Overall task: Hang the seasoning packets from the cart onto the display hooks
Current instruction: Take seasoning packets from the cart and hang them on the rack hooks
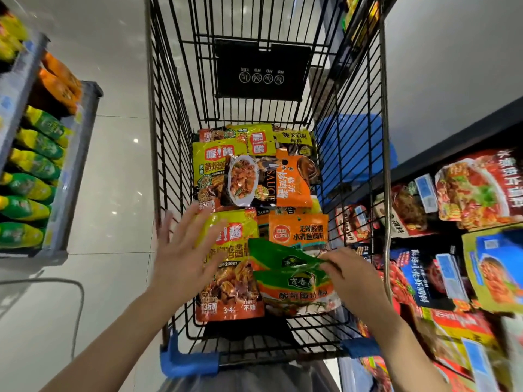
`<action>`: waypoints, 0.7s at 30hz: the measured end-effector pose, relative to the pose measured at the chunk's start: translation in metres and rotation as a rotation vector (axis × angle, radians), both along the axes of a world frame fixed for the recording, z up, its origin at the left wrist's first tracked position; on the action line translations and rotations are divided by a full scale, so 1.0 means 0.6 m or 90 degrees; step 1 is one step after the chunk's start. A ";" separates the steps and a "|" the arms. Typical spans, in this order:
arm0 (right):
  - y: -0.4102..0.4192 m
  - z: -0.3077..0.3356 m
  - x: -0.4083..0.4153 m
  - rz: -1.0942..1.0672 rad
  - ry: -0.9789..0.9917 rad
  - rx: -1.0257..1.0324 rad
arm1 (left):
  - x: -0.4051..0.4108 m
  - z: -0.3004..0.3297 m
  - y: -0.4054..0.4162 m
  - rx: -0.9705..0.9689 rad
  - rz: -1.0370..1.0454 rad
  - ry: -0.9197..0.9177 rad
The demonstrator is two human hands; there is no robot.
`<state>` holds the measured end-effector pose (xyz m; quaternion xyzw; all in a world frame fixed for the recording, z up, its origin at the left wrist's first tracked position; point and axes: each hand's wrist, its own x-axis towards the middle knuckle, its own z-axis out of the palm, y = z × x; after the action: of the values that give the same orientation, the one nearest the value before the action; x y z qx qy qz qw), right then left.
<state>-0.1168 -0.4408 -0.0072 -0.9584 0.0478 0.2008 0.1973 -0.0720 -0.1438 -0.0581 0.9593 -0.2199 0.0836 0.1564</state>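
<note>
At nine o'clock a shelf (70, 171) carries green-and-yellow packs, none of my concern just now. My left hand (181, 258) hovers over the near left corner of the cart (382, 137), fingers spread wide and holding nothing, just above the big yellow packet (226, 278) that lies flat at about six o'clock in the basket. My right hand (353, 275) pinches the top edge of a green packet (280, 258), thumb and fingers closed on it; a second green packet (294, 292) lies directly beneath, touching it.

I judge this to be the picking step: I am taking stock out of the cart, and nothing has reached a hook yet. The next move calls for lifting the green packet free of the one below, finding its hang hole at the top, and turning toward three o'clock, where the display (467, 222) of hanging packets stands just beside the cart.

Counting what shows in the basket: two green packets near me, three yellow ones (one near, two toward twelve o'clock), and two orange ones, an orange packet (298, 230) at the centre right and another above it. A few darker packs lie partly buried among them; I cannot count those surely.
</note>
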 end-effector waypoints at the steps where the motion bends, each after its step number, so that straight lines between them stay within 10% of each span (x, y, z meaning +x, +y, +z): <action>1: 0.001 0.001 0.003 0.009 0.002 -0.006 | 0.002 0.006 -0.017 -0.030 -0.049 0.046; 7: -0.009 -0.009 0.024 -0.001 0.040 -0.051 | 0.031 0.015 -0.158 0.036 -0.150 0.386; 21: -0.040 -0.047 0.097 0.004 0.063 -0.078 | 0.056 -0.037 -0.193 -0.115 -0.061 0.375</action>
<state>-0.0586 -0.4646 -0.0355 -0.9577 0.0668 0.2452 0.1351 -0.0386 -0.2597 -0.0803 0.9129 -0.2021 -0.1859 0.3019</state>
